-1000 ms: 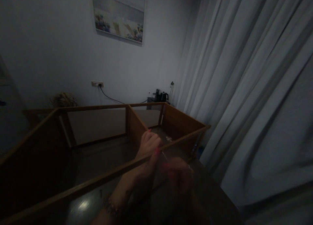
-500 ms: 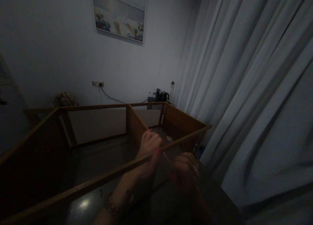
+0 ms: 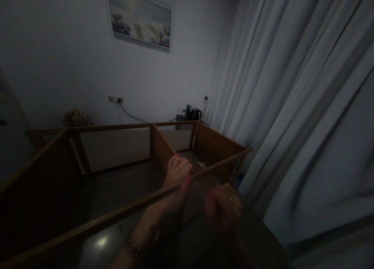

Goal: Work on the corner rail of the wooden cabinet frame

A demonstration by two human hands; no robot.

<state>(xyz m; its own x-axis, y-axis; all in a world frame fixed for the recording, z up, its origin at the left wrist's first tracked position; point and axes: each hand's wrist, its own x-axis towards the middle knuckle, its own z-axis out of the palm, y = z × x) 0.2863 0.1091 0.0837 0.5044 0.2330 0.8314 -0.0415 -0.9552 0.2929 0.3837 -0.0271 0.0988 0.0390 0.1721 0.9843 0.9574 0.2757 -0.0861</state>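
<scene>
My left hand is closed around the near rail of a brown wooden furniture frame, close to where the middle divider meets it. Its fingers lie over the far side and the thumb presses the near side. To the right, below the rail, my right hand is closed on a thin metal rod, perhaps a hex key. The rod's far end reaches the rail beside my left thumb. Dim light and motion blur obscure the right fingers and the rod's exact shape.
Long grey curtains hang close on the right. Behind the frame, a black kettle stands on a dark surface, and a cable runs from a wall socket. A small pale object lies inside the frame's right section.
My right hand has turned and shifted slightly right, its thumb now raised toward the rail. The rod moved with it. My left hand keeps its grip on the rail.
</scene>
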